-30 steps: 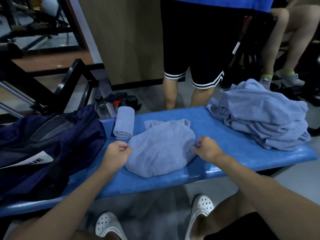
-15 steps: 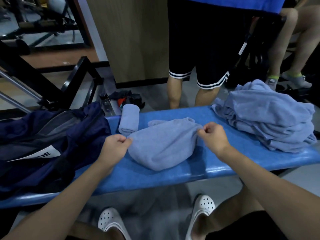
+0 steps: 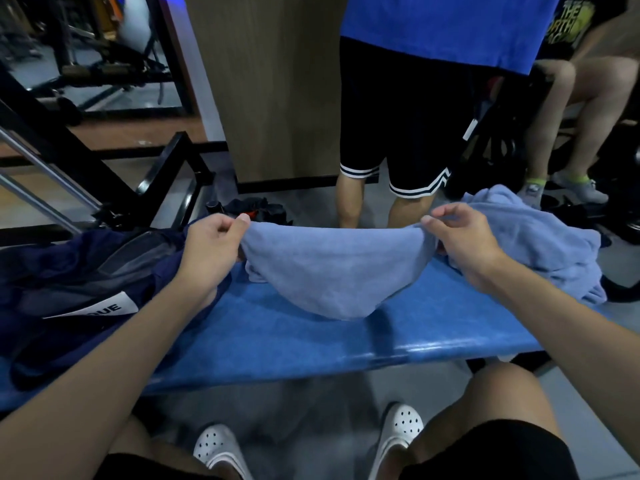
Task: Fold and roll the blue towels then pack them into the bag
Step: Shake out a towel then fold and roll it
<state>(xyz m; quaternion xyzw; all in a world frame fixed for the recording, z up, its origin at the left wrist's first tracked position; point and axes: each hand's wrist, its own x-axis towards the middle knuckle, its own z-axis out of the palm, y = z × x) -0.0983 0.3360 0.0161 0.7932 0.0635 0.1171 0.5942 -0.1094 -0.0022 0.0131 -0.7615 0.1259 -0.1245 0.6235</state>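
Observation:
A light blue towel (image 3: 332, 268) hangs stretched between my two hands above the blue bench (image 3: 311, 344), its lower fold sagging down to the padding. My left hand (image 3: 211, 247) pinches its left top corner and my right hand (image 3: 460, 237) pinches the right top corner. A pile of several loose blue towels (image 3: 540, 237) lies on the bench's right end, just behind my right hand. The dark navy bag (image 3: 79, 282) lies open on the bench's left end, beside my left forearm. The rolled towel seen earlier is hidden behind the lifted towel.
A person in black shorts (image 3: 398, 126) stands right behind the bench, and another sits at the far right. A black metal gym frame (image 3: 145, 174) stands back left. Dark items (image 3: 256, 207) lie on the floor behind the bench. My white shoes (image 3: 398, 431) are below.
Both hands have lifted the towel off the bench and drawn apart, so the crumpled towel now hangs spread between them. The view has also tilted upward.

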